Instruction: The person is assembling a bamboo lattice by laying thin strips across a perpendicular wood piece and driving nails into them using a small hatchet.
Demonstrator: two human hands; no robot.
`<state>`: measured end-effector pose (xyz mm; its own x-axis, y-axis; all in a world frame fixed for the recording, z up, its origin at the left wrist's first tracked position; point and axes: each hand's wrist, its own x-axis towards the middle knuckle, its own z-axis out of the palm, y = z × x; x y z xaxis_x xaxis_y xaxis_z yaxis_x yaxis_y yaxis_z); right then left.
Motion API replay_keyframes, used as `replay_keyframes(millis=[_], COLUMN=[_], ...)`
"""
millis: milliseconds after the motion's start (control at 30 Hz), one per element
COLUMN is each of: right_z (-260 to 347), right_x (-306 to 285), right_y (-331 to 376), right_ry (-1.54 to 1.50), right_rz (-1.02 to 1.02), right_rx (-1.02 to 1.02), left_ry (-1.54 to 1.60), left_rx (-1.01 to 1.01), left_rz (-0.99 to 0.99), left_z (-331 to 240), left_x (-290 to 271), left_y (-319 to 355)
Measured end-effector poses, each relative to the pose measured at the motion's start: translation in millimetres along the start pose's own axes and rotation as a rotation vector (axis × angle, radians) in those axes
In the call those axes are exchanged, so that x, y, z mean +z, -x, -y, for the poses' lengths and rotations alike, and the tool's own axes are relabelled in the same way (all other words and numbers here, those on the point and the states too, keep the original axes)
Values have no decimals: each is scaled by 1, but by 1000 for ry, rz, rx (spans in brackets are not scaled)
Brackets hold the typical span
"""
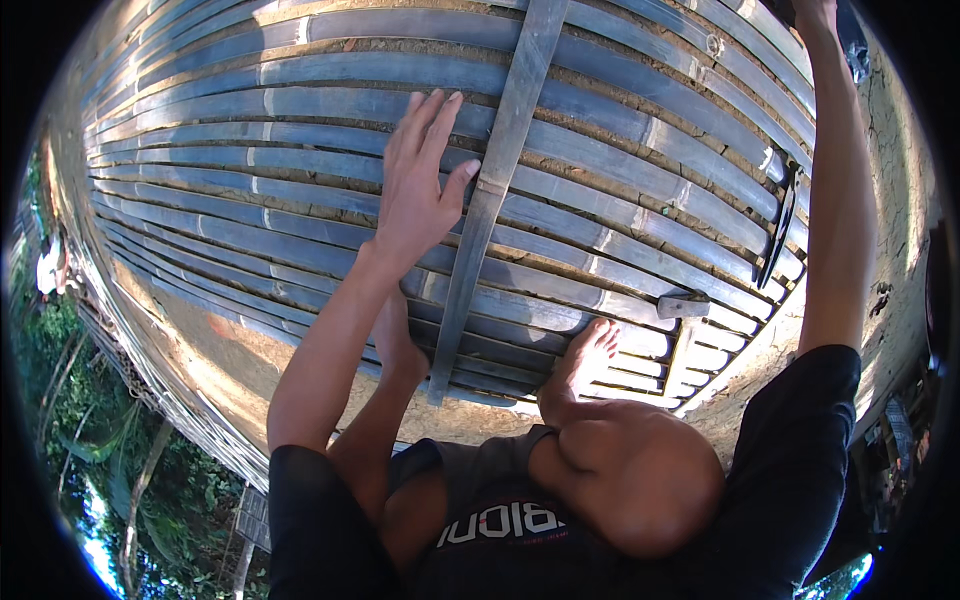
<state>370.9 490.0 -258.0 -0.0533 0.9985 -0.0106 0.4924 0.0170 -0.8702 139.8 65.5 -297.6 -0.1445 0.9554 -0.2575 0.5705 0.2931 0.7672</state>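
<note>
Bamboo slats lie side by side beneath me, with narrow gaps showing earth between them. One flat strip crosses over them near the middle. My left hand is just left of this strip, its fingers stretched out and holding nothing; the thumb tip comes close to the strip's edge. Whether the palm touches the slats I cannot tell. My right arm reaches to the upper right edge, where only part of my right hand shows. Its fingers are cut off by the picture's rim.
A hammer with a wooden handle lies on the slats by my right foot. Farther right rests a dark, slender tool. A dark, shiny item sits near the right wrist. Green plants grow at the lower left.
</note>
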Motion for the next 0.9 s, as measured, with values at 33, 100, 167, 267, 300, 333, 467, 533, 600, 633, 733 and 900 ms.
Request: replay_keyframes(millis=[33, 100, 167, 267, 300, 333, 467, 533, 600, 633, 733, 900], right_z=[5, -9, -19, -22, -19, -16, 0, 8, 18, 20, 12, -42], right_x=[-6, -13, -19, -28, -30, -31, -25, -20, -11, -9, -3, 7], right_y=[20, 46, 83, 127, 142, 151, 180, 183, 188, 192, 204, 264], right_ry=[-73, -256, -385, -404, -400, -395, -415, -469, -519, -534, -573, -702], right_rz=[8, 62, 109, 153, 187, 217, 363, 392, 436, 458, 514, 412], right_rx=[67, -142, -213, -48, -29, -22, -5, -20, -27, -27, 119, 281], left_ry=[-197, -450, -548, -585, -590, -601, -600, -600, -603, -595, -644, -624], left_rx=[29, 21, -63, -278, -268, -327, -520, -539, -572, -587, -602, -559], left_rz=[-22, -8, 68, 49, 35, 58, 124, 168, 204, 229, 285, 273], left_z=[-7, -6, 4, 12, 16, 16, 6, 7, 11, 9, 8, 11], left_x=[1, 9, 22, 30, 32, 32, 31, 30, 26, 28, 26, 25], left_y=[14, 43, 78, 92, 91, 85, 84, 80, 78, 77, 71, 73])
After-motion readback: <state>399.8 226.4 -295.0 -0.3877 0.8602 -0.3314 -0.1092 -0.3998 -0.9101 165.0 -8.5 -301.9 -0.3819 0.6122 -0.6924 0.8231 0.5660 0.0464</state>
